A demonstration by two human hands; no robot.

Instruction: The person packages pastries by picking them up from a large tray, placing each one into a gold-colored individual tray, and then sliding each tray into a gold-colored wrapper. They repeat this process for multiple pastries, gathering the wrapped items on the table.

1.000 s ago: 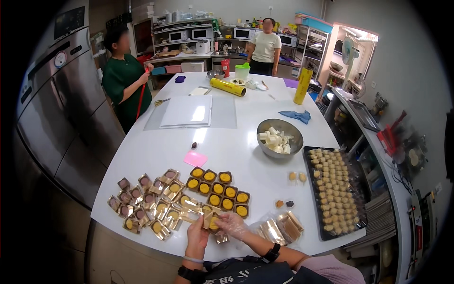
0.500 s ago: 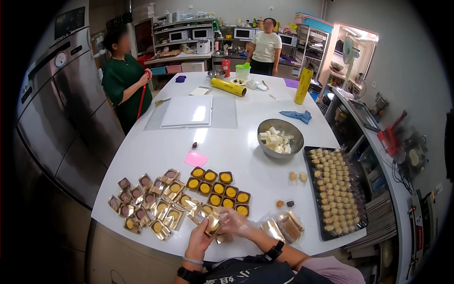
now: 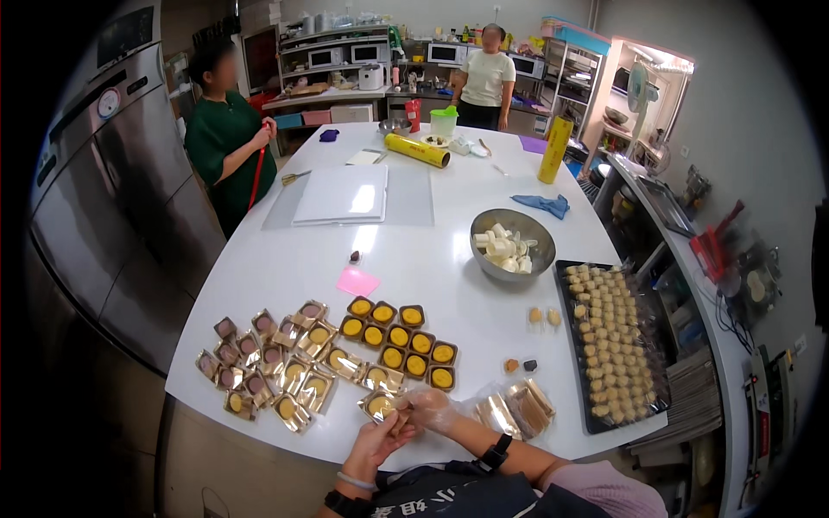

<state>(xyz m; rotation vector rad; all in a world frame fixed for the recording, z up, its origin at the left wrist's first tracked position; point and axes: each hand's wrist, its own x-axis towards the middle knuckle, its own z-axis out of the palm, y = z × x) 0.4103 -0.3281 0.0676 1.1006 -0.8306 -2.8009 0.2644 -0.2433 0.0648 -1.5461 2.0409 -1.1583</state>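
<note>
Both hands met at the table [image 3: 285, 259] edge: the left hand [image 3: 377, 439] pinched a clear bag [image 3: 380, 406] holding a yellow pastry. The gloved right hand [image 3: 429, 409] gripped the same bag, beside the trayed pastries [image 3: 399, 337].

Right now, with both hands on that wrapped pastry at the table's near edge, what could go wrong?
The hands, left and right, work the wrapped pastry right at the table edge; a slip could drop it. The stack of empty wrappers beside the right forearm could get swept off. The unwrapped pastries close ahead could be bumped.
</note>
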